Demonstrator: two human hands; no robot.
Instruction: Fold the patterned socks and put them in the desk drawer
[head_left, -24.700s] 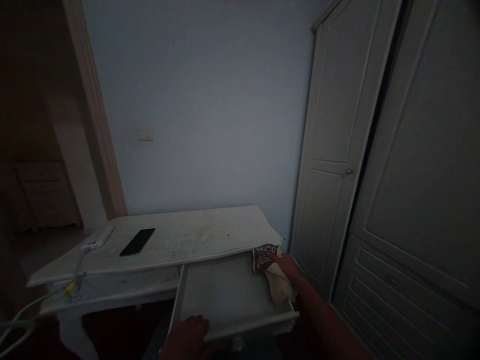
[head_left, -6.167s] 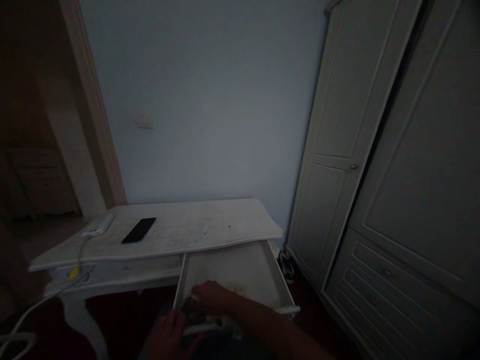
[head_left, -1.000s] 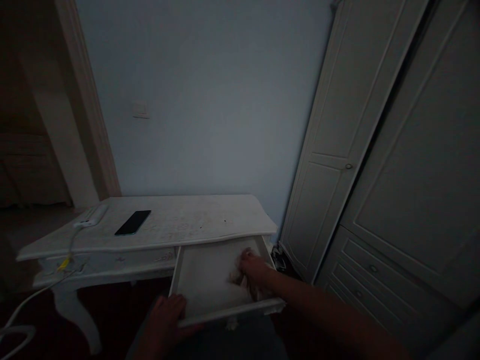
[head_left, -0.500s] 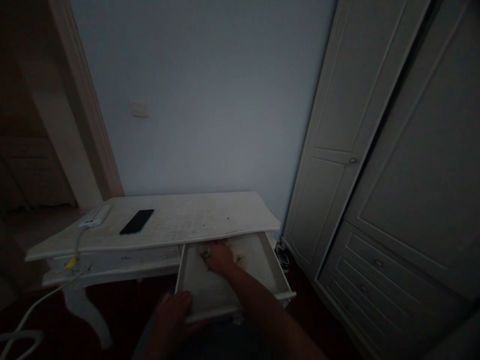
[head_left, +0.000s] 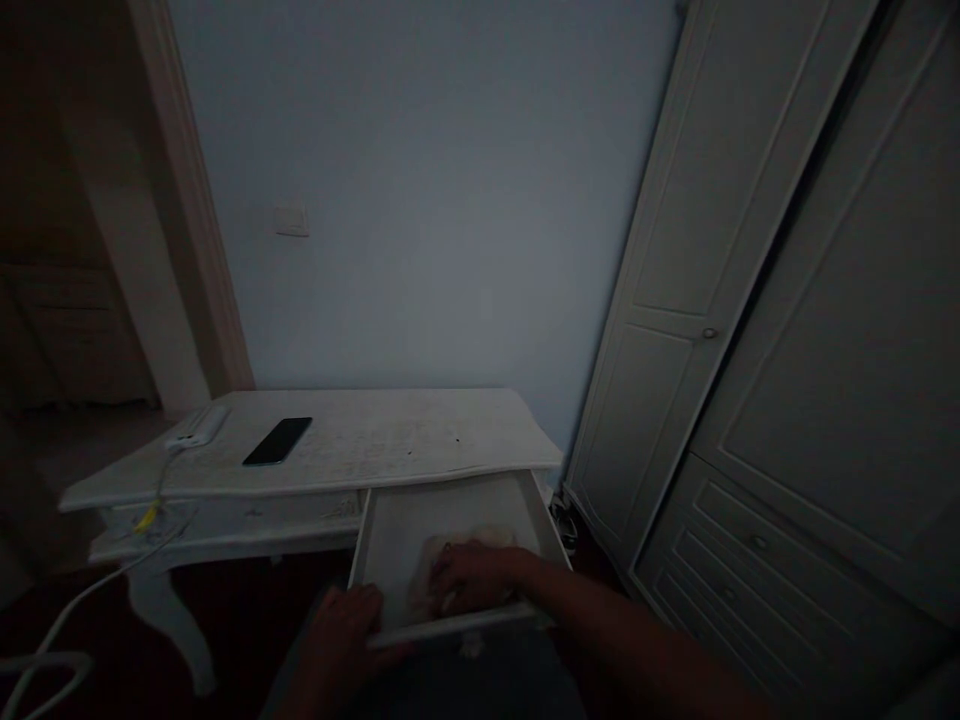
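Note:
A white drawer (head_left: 390, 520) is pulled out from the right half of the white desk (head_left: 405, 430). My left hand (head_left: 346, 620) is closed over the drawer's front left corner, fingers on the side rim. Inside, near the drawer's front, my right hand (head_left: 469, 578) presses on a pale, crumpled cloth (head_left: 491, 537) spread flat on the bottom. Its fingers are bent into the cloth, and part of the cloth is hidden beneath the hand. The picture is dim, so finger detail is faint.
On the desk lie a dark phone (head_left: 278, 441) and a white power strip (head_left: 198, 428). A white cable (head_left: 71, 610) hangs at the left. A wardrobe (head_left: 667, 400) stands close on the right, with shoes (head_left: 564, 525) on the floor beside the desk.
My right hand has moved from the back of the drawer toward its front, dragging the cloth along. My left hand stays on the corner.

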